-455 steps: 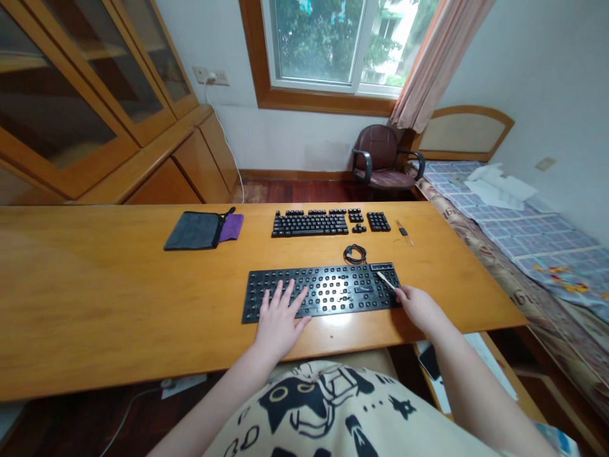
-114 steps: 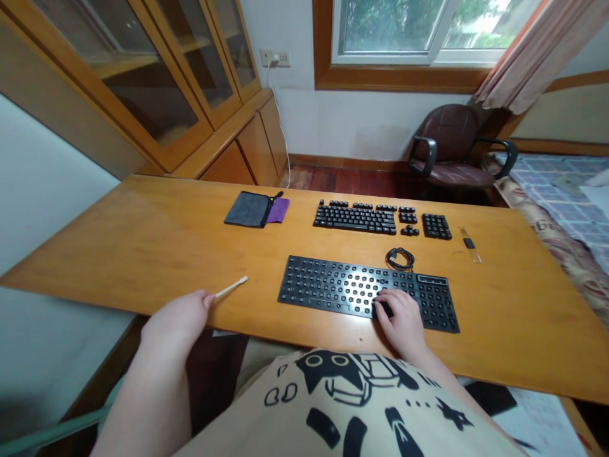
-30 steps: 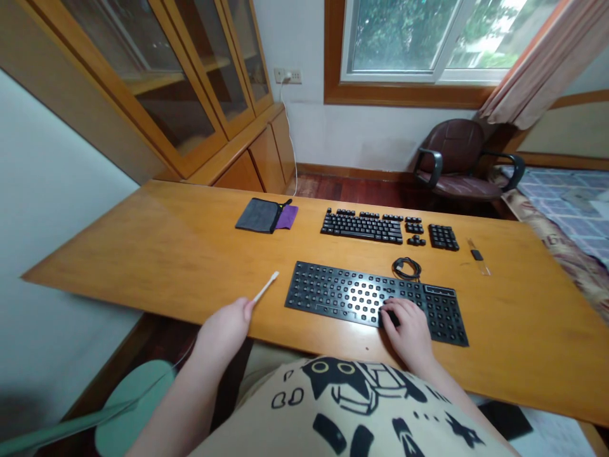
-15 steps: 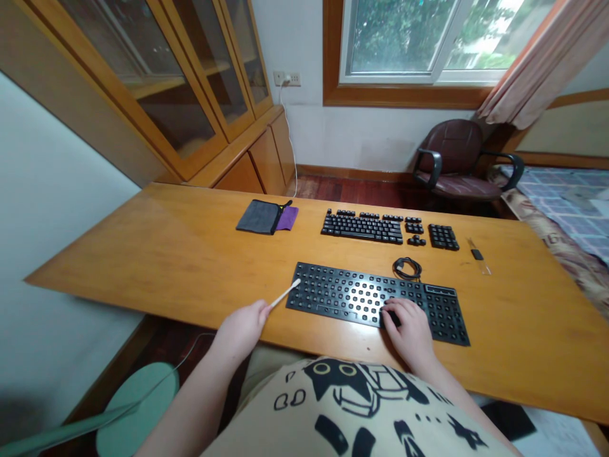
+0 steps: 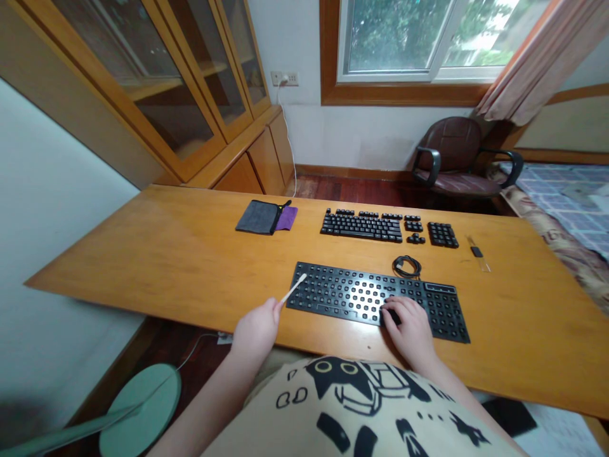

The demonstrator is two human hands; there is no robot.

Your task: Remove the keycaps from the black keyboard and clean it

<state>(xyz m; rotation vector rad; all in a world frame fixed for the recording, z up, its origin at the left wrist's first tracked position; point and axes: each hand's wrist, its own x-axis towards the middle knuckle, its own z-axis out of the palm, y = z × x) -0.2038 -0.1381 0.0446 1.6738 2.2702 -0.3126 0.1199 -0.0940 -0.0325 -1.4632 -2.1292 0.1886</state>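
A black keyboard (image 5: pixel 333 293) with its keycaps off lies on the desk in front of me, bare switches facing up. My left hand (image 5: pixel 257 325) pinches a white cotton swab (image 5: pixel 292 290) by its lower end. The swab's tip is over the switches near the keyboard's upper left corner; whether it touches them I cannot tell. Curled over the keyboard's front edge, right of the middle, is my right hand (image 5: pixel 408 327), its fingers on top and the thumb by the edge. The keyboard's coiled cable (image 5: pixel 406 267) lies just behind it.
Removed black keycaps (image 5: pixel 361 226) stand in keyboard order along the desk's (image 5: pixel 157 254) far side. A keycap puller (image 5: pixel 477 252) lies to their right. A grey pouch (image 5: pixel 259 217) and a purple cloth (image 5: pixel 287 218) sit to their left. A brown armchair (image 5: pixel 451 155) stands beyond the desk.
My left hand has moved right and slightly up, carrying the swab's tip a little further over the keyboard. My right hand stays in place on the keyboard.
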